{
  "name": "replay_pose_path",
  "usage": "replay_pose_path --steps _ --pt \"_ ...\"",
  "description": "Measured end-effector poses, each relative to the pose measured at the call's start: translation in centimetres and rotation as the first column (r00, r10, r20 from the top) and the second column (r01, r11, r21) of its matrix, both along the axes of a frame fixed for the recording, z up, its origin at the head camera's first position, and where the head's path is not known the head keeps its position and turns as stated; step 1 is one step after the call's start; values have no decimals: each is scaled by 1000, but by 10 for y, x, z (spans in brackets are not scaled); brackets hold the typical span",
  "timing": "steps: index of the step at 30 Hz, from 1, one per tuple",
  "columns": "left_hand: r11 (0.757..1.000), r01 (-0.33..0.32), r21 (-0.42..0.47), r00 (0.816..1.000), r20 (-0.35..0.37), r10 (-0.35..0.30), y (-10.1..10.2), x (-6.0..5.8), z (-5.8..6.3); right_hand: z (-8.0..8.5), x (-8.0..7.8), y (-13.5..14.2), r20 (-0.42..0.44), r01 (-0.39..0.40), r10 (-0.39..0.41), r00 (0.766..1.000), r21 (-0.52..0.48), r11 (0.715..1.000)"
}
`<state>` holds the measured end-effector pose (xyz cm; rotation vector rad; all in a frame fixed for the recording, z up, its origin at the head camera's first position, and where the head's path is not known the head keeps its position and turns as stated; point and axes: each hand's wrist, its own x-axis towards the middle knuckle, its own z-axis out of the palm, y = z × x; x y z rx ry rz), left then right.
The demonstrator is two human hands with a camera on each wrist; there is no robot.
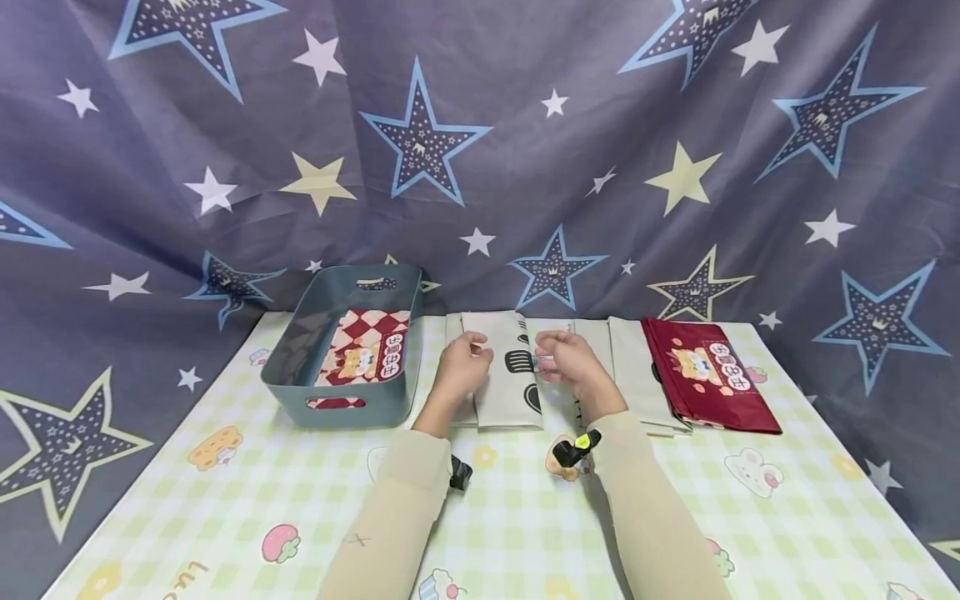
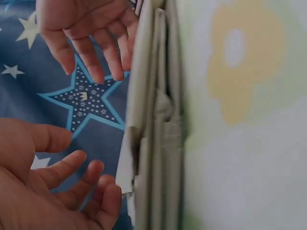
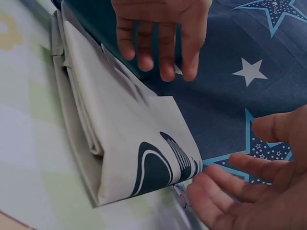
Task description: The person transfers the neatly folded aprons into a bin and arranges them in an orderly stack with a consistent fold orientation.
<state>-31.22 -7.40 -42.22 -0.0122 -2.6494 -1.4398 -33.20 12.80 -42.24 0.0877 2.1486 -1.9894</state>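
A folded cream cloth [image 1: 498,392] printed with dark kitchen utensils lies flat in the middle of the table. My left hand [image 1: 465,365] hovers over its left part, fingers loosely bent and holding nothing. At the cloth's right edge is my right hand [image 1: 572,360], its fingers relaxed. The right wrist view shows those fingertips [image 3: 204,184] close to the printed corner of the folded cloth [image 3: 129,129]; whether they touch it I cannot tell. From the left wrist, the cloth's stacked layers [image 2: 156,120] are seen edge-on, with empty fingers on both hands.
Left of the cloth stands a blue-grey plastic basket [image 1: 300,387] with a folded red-and-cream checked cloth [image 1: 378,333] inside. To the right lie another folded cream cloth [image 1: 637,375] and a dark red folded cloth [image 1: 712,375] with a cartoon animal. A star-patterned curtain [image 1: 480,167] hangs behind the table.
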Motion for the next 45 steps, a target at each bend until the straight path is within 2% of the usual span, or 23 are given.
replay_pose_path --steps 3,6,12,18,21,25,29,33,36,41,45 --pt "998 -30 -51 999 11 31 1 -2 -9 -2 1 1 40 -31 31 999 7 1000" --pt "997 -42 -61 999 28 44 0 -2 -14 -5 0 1 66 -45 45 997 -9 999" --pt "997 -74 -11 996 42 74 -10 -5 -14 -8 -2 4 83 -63 67 994 -50 997" --pt "992 -106 -64 993 41 109 -16 -5 -15 -8 -2 5 94 -95 102 990 -69 993" --pt "993 -113 -38 989 96 116 -17 -6 -15 -7 -1 4 106 -96 106 989 -92 991" --pt "988 -130 86 980 162 115 -20 -8 -16 -6 0 4 137 -82 102 985 -144 986" --pt "964 -163 212 974 189 123 -23 -10 -17 -6 -1 6 157 -69 99 983 -187 980" --pt "944 -156 291 974 203 98 -23 -10 -18 -6 -1 9 166 -52 87 982 -205 977" --pt "921 -153 359 973 220 76 -23 -9 -17 -6 -1 10 157 -80 112 981 -195 977" --pt "849 -159 504 962 273 18 -23 -7 -15 -4 2 14 111 -171 189 976 -153 973" --pt "792 -174 586 951 308 -19 -24 -7 -14 -5 3 19 95 -179 193 977 -141 974"
